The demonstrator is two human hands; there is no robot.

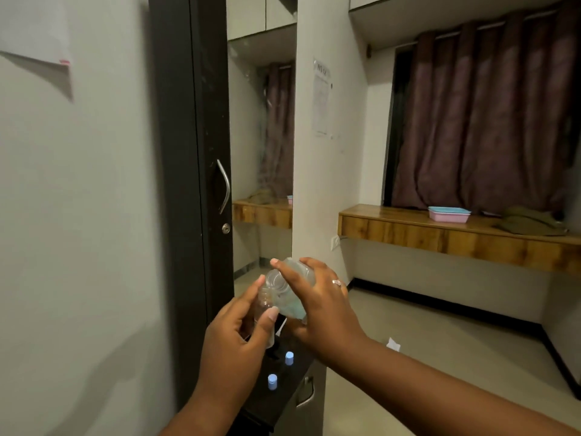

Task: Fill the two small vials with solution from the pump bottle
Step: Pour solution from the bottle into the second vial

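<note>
Your left hand (232, 335) grips a small vial (263, 305), mouth up.
Right hand (323, 309) clasps the tilted bottle (290, 284) at its two o'clock, neck seemingly meeting the vial's mouth.

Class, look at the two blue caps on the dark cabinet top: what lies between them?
Nothing. In the head view, the stretch of dark cabinet top between the nearer blue cap and the farther blue cap is bare.

Pale blue-green solution (290, 305) is seen in the clear bottle (292, 278). Two light blue caps (272, 381) are set on the black counter (284, 401). Far right, dusky mauve curtains (484, 121) are hung above a pink-and-blue tray (449, 214).
</note>
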